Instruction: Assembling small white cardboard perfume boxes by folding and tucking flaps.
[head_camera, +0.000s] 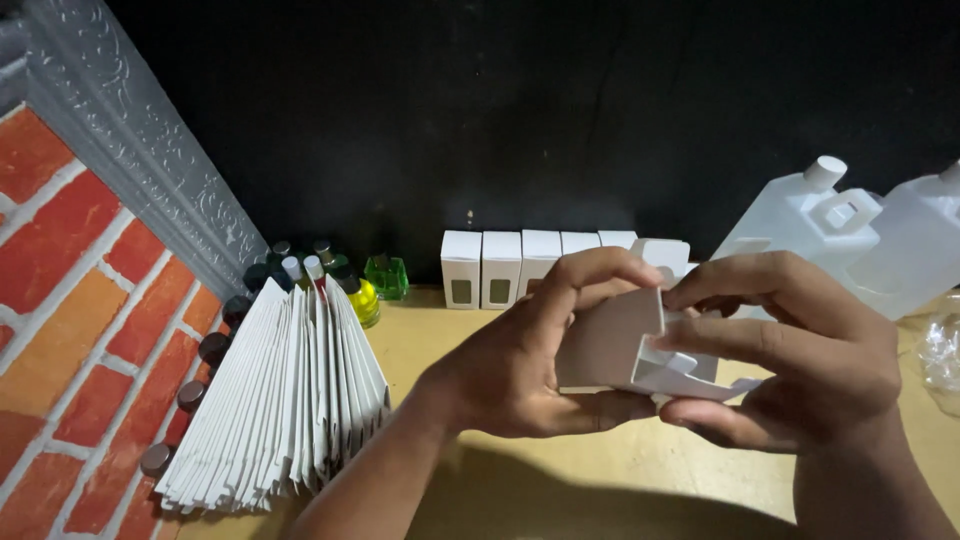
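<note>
Lying crosswise between both palms, the white box is gripped by the left hand while the right hand pinches its open flap end

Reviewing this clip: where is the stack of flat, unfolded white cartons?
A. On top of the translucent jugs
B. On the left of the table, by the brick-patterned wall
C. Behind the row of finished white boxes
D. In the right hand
B: the stack of flat cartons stands fanned out on the table's left side against the brick-patterned wall, while both hands hold a single small white carton further right.
</note>
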